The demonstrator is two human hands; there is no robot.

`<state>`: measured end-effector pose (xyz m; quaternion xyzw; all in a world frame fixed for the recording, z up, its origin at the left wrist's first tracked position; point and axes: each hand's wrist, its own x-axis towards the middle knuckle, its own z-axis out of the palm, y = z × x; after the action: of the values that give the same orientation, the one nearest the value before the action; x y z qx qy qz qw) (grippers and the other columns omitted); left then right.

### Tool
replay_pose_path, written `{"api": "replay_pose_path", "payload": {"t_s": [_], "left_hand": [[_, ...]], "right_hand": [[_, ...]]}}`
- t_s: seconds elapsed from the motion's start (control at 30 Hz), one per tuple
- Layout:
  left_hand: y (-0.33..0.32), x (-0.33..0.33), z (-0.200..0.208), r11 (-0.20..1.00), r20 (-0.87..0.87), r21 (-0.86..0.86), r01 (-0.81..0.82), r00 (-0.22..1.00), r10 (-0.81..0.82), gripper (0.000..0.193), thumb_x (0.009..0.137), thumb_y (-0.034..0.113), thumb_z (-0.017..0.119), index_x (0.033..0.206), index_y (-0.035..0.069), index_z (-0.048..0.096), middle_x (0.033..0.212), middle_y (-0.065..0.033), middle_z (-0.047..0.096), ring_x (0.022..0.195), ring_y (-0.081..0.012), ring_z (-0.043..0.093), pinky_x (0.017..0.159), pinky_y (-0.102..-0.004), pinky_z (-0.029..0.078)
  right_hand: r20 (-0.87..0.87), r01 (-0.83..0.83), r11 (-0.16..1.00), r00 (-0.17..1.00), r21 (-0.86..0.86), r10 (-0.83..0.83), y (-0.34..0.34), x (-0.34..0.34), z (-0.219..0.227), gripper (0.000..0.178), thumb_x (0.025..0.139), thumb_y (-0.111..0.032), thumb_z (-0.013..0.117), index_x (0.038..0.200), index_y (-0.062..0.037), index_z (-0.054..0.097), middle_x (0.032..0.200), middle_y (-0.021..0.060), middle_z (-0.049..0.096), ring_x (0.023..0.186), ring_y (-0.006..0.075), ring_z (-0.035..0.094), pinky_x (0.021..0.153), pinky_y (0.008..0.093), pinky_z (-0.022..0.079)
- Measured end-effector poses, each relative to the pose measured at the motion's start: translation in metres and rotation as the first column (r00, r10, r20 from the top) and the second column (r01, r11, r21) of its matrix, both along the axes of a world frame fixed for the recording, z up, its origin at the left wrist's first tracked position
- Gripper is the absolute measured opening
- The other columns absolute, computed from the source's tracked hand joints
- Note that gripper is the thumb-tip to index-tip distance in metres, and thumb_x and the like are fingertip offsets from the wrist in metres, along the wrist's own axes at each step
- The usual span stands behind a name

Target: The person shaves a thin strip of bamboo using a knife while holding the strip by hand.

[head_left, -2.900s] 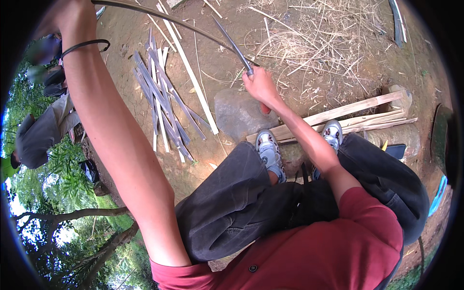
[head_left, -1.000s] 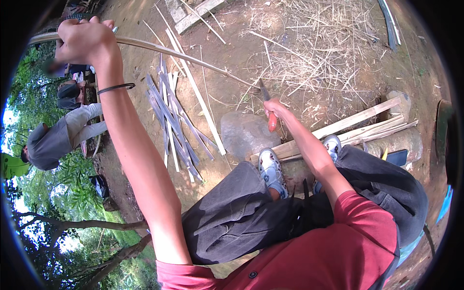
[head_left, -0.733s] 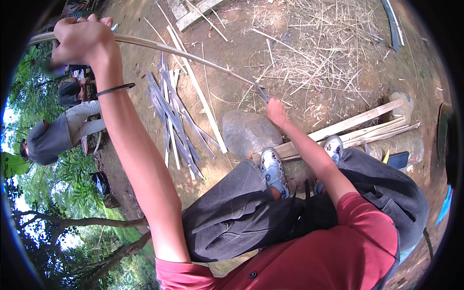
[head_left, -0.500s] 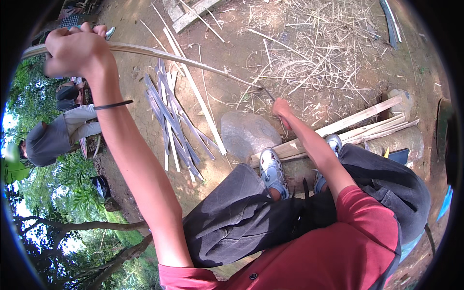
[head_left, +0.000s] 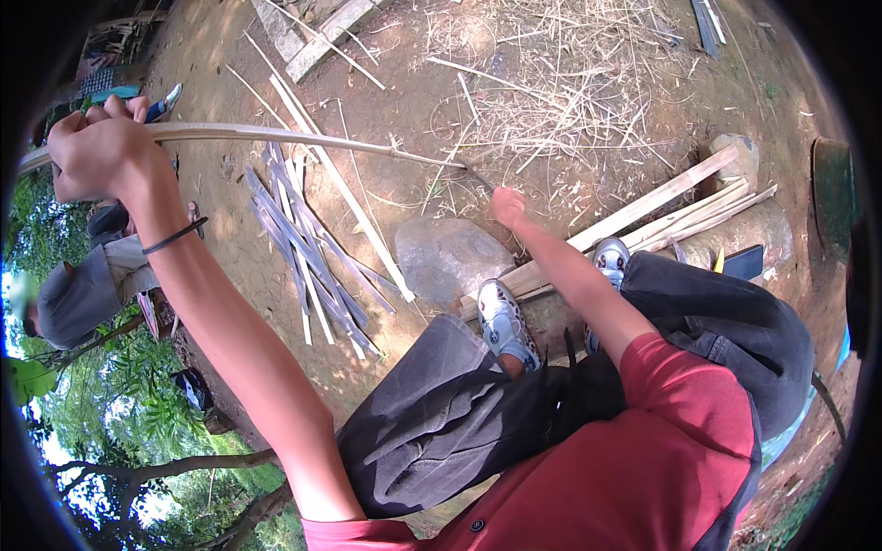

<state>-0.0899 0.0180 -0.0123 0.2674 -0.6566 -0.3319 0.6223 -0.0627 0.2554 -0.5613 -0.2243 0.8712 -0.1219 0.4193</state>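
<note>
Bamboo strip (head_left: 276, 134) bows across the head view, from the person's left hand (head_left: 106, 151), raised at the far left with its fingers wrapped round it, to the knife (head_left: 477, 177) in the right hand (head_left: 507, 208). That hand is closed as well, apparently on the handle, which I can't see. The dark blade meets the strip's end; whether it bites in or only rests there is too small to tell.

As I judge it, the work is well under way: shavings (head_left: 570, 119) lie heaped past the blade, and crossed dark strips (head_left: 296, 241) are piled with pale ones on the ground. The strip in hand doesn't look finished, and the thicker split slats (head_left: 643, 204) near the feet seem rougher, perhaps not yet thinned.

Underfoot it's bare brown earth (head_left: 395, 110), sun-dappled, with a rounded grey stone (head_left: 450, 262) just beside one shoe (head_left: 503, 317). The slats lie along a log (head_left: 772, 241). Off left, another person (head_left: 78, 294) in grey leans near green foliage and a dark branch (head_left: 184, 466).
</note>
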Motion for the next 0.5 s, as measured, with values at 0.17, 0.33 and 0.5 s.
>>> {"api": "replay_pose_path", "payload": {"t_s": [0.17, 0.33, 0.5], "left_hand": [[-0.019, 0.011, 0.000, 1.000, 0.008, -0.026, -0.006, 1.000, 0.007, 0.022, 0.078, 0.005, 0.037, 0.065, 0.010, 0.020, 0.059, -0.0062, 0.023, 0.052, -0.0241, 0.035, 0.045, -0.0383, 0.038], [-0.035, 0.022, 0.001, 0.997, -0.021, 0.075, 0.024, 1.000, -0.022, 0.024, 0.078, 0.011, 0.036, 0.063, 0.013, 0.018, 0.058, -0.0035, 0.020, 0.055, -0.0201, 0.027, 0.049, -0.0323, 0.032], [-0.010, 0.029, 0.007, 0.975, 0.095, 0.083, 0.207, 0.972, -0.215, 0.024, 0.078, 0.015, 0.037, 0.059, 0.013, 0.023, 0.053, -0.0033, 0.021, 0.052, -0.0159, 0.027, 0.048, -0.0292, 0.027]], "right_hand": [[0.289, 0.065, 0.997, 0.954, 0.049, -0.077, 0.000, -0.009, 0.017, 0.030, 0.083, -0.016, 0.056, 0.105, 0.0032, 0.063, 0.107, 0.0269, 0.063, 0.103, 0.0372, 0.062, 0.088, 0.0421, 0.051], [0.133, 0.159, 0.962, 0.982, -0.221, -0.132, -0.001, 0.025, 0.049, 0.033, 0.084, -0.023, 0.059, 0.097, 0.0070, 0.063, 0.088, 0.0268, 0.065, 0.086, 0.0396, 0.065, 0.078, 0.0437, 0.054], [0.276, 0.228, 0.891, 0.953, -0.393, -0.122, -0.041, 0.022, 0.130, 0.027, 0.088, -0.022, 0.056, 0.082, 0.0032, 0.062, 0.060, 0.0153, 0.062, 0.050, 0.0267, 0.063, 0.052, 0.0409, 0.053]]}}
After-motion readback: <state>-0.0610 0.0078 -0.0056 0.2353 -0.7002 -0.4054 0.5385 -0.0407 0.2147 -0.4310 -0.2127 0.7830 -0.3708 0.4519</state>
